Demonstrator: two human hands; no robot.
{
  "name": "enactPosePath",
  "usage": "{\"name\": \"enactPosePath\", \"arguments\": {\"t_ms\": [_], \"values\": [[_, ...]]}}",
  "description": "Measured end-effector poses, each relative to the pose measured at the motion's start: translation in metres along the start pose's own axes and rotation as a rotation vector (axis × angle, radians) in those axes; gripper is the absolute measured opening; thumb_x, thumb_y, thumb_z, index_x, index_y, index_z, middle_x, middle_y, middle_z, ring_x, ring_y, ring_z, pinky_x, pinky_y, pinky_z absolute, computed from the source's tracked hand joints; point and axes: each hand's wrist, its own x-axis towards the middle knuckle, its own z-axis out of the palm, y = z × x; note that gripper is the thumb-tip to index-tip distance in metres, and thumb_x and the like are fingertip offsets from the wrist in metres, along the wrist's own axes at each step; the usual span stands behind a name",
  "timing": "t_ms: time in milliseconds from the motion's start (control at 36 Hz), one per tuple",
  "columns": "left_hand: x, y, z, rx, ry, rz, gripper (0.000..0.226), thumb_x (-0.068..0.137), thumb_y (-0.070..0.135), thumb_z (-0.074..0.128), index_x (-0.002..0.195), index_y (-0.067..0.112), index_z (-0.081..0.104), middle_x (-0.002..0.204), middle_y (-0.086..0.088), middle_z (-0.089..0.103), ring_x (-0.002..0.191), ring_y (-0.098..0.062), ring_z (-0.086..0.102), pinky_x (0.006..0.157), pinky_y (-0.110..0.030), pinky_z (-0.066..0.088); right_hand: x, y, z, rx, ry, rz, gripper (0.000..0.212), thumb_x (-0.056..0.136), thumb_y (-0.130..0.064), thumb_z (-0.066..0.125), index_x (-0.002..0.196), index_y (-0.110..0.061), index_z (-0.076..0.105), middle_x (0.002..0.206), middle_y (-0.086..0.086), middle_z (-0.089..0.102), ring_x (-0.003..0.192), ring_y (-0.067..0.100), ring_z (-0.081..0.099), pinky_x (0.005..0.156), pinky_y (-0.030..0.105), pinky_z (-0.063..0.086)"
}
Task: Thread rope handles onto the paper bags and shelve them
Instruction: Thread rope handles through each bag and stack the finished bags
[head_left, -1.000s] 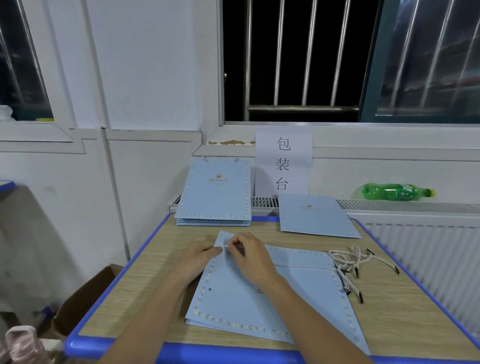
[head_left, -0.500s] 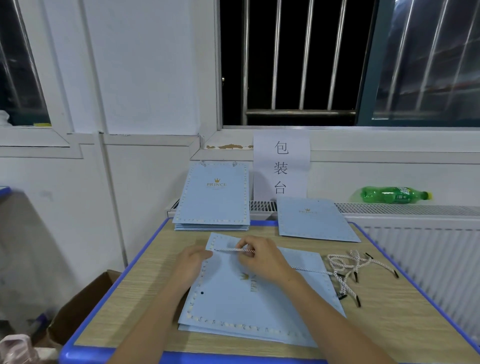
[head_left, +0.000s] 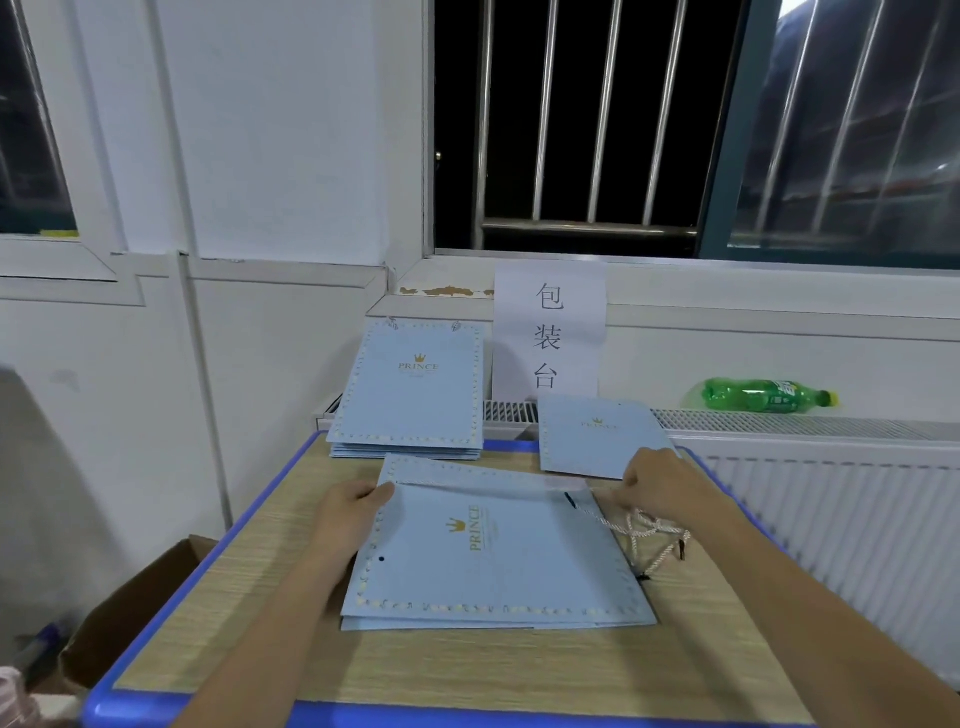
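Note:
A flat light-blue paper bag (head_left: 498, 561) with a gold crown print lies on top of a small pile in the middle of the wooden table (head_left: 467, 670). My left hand (head_left: 348, 512) pinches the bag's upper left corner. My right hand (head_left: 662, 486) grips a white rope (head_left: 493, 486) that runs taut, blurred by motion, across the bag's top edge from that corner. Loose white ropes with black tips (head_left: 652, 535) lie in a tangle under my right wrist.
A stack of blue bags (head_left: 410, 395) leans at the back left, rope loops showing at its top. Another flat bag (head_left: 597, 436) lies at the back right. A green bottle (head_left: 763, 396) rests on the radiator. A cardboard box (head_left: 135, 618) stands left of the table.
My right hand has pulled the rope far to the right across the bag's top edge. My left hand has stayed at the bag's upper left corner.

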Motion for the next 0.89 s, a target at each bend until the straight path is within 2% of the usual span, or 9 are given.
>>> {"name": "enactPosePath", "arguments": {"t_ms": [111,194,306,444,556,611,694,778,889], "values": [[0.003,-0.002,-0.002,-0.057,0.004,-0.066,0.034,0.092,0.023,0.059,0.065,0.014,0.04,0.062,-0.003,0.036,0.064,-0.018,0.035,0.063,-0.029,0.026,-0.01,-0.011,-0.007,0.609,-0.213,-0.033,0.025,0.084,-0.012,0.066,0.059,-0.007,0.062,0.057,0.006,0.062,0.041,0.01,0.045,0.039,0.017,0.034],[-0.003,0.007,-0.009,-0.245,-0.204,-0.2,0.019,0.086,0.027,0.066,0.091,0.009,0.064,0.091,-0.005,0.069,0.088,-0.025,0.065,0.082,-0.036,0.048,-0.017,-0.03,-0.006,0.925,-0.34,-0.118,0.018,0.085,-0.01,0.069,0.069,-0.005,0.06,0.06,0.004,0.064,0.046,0.007,0.05,0.044,0.017,0.038],[-0.01,0.017,-0.016,-0.476,-0.528,-0.146,0.071,0.052,0.012,0.073,0.122,0.009,0.06,0.119,-0.011,0.067,0.113,-0.028,0.061,0.098,-0.042,0.045,-0.027,-0.065,0.011,1.093,-0.455,-0.175,0.031,0.082,0.002,0.068,0.066,-0.014,0.046,0.052,-0.001,0.051,0.045,0.007,0.045,0.042,0.015,0.034],[-0.011,0.01,-0.009,-0.38,-0.53,-0.144,0.066,0.06,0.001,0.067,0.125,0.004,0.057,0.122,-0.009,0.065,0.12,-0.026,0.057,0.106,-0.042,0.039,-0.036,-0.101,0.041,1.145,-0.443,-0.224,0.027,0.081,0.0,0.069,0.066,-0.014,0.052,0.062,0.005,0.057,0.048,0.01,0.048,0.044,0.018,0.036],[-0.013,0.008,-0.007,-0.247,-0.462,-0.145,0.047,0.074,0.003,0.066,0.12,0.005,0.061,0.119,-0.01,0.067,0.11,-0.023,0.063,0.101,-0.038,0.045,-0.038,-0.112,0.056,1.086,-0.361,-0.221,0.023,0.082,-0.01,0.072,0.066,-0.017,0.057,0.055,-0.001,0.056,0.042,0.006,0.043,0.042,0.016,0.032],[-0.019,0.01,-0.004,-0.186,-0.406,-0.101,0.027,0.087,-0.001,0.059,0.112,0.009,0.062,0.109,-0.009,0.069,0.095,-0.017,0.066,0.083,-0.024,0.053,-0.038,-0.112,0.057,1.096,-0.349,-0.233,0.02,0.084,-0.014,0.07,0.068,-0.015,0.058,0.056,-0.001,0.058,0.043,0.007,0.044,0.043,0.016,0.032],[-0.027,0.014,0.002,-0.071,-0.334,0.019,0.023,0.095,-0.001,0.048,0.111,0.014,0.056,0.099,-0.001,0.064,0.082,-0.004,0.061,0.058,-0.007,0.047,-0.04,-0.108,0.056,1.146,-0.371,-0.276,0.011,0.09,-0.013,0.062,0.081,-0.008,0.066,0.068,0.001,0.065,0.056,0.011,0.054,0.052,0.02,0.039],[-0.03,0.017,0.003,-0.02,-0.336,0.08,0.025,0.097,0.006,0.047,0.116,0.021,0.051,0.101,0.008,0.062,0.077,0.006,0.061,0.057,-0.003,0.043,-0.04,-0.104,0.059,1.255,-0.363,-0.28,0.012,0.092,-0.005,0.057,0.092,-0.004,0.07,0.079,0.001,0.071,0.066,0.01,0.062,0.061,0.02,0.047],[-0.029,0.022,-0.003,-0.033,-0.447,0.03,0.029,0.095,0.01,0.053,0.117,0.029,0.052,0.098,0.012,0.065,0.071,0.009,0.065,0.056,-0.007,0.045,-0.042,-0.106,0.062,1.288,-0.285,-0.286,0.012,0.089,-0.007,0.063,0.086,-0.011,0.073,0.083,0.006,0.07,0.062,0.007,0.057,0.056,0.018,0.043]]}}
